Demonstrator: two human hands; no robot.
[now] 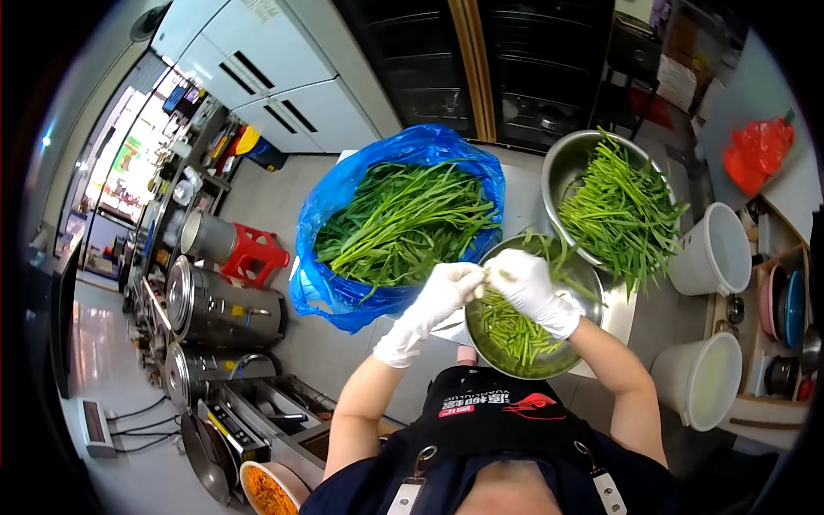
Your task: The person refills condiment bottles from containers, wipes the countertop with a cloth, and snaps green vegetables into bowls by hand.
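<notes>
Both my hands wear white gloves and meet above the near steel bowl [473, 330]. My left hand [448, 287] pinches the end of a green stem between its fingertips. My right hand [521, 279] is closed around the same leafy greens, which look like water spinach [562, 266]; leaves stick out past its far side. Below, the bowl holds short cut stem pieces [519, 333]. To the left, a blue plastic bag [313, 257] is full of long uncut greens [408, 219]. A larger steel bowl [552, 167] at the right holds leafy tops [614, 206].
White buckets [711, 249] stand at the right beside a shelf with pans. Steel pots [227, 300] and a red stool [256, 259] are on the left. A bowl of shredded orange food [268, 491] sits at the lower left. A white fridge [257, 69] stands behind.
</notes>
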